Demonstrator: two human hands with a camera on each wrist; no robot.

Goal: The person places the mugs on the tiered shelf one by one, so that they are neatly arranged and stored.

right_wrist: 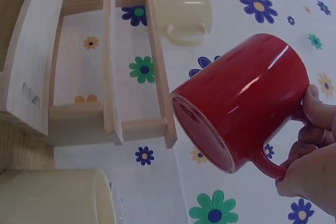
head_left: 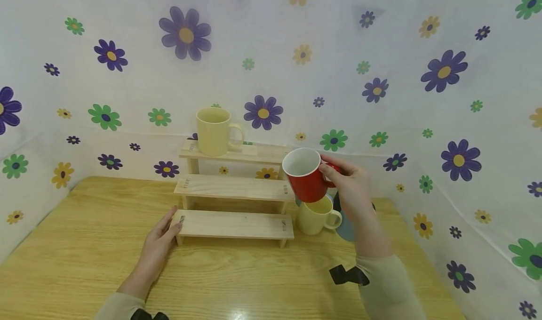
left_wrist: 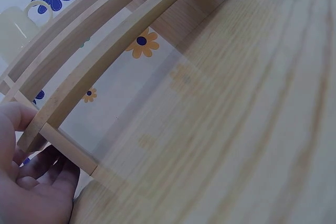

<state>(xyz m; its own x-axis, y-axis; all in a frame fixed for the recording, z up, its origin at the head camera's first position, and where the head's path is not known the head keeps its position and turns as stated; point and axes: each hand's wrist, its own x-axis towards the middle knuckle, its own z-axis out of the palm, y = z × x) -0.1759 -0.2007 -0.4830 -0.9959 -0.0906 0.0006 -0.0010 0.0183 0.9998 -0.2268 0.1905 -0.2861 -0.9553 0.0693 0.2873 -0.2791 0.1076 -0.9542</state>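
Note:
In the head view my right hand point(head_left: 353, 183) grips a red mug point(head_left: 306, 183) by its handle. The mug, white inside, hangs in the air above the right end of a three-step wooden shelf point(head_left: 237, 225). The right wrist view shows the mug point(right_wrist: 241, 98) tilted, with thumb and fingers pinching the handle. My left hand point(head_left: 157, 244) holds the left end of the lowest step, thumb on top. In the left wrist view its fingers point(left_wrist: 50, 174) curl behind the shelf's leg. On the top step, at the left, stands a pale yellow mug point(head_left: 213, 132).
Another pale yellow mug point(head_left: 314, 219) stands on the wooden table point(head_left: 237, 282), right of the shelf. A blue mug point(head_left: 346, 228) beside it is partly hidden by my right arm. Flower-patterned cloth point(head_left: 322, 75) rises behind the table and along its sides.

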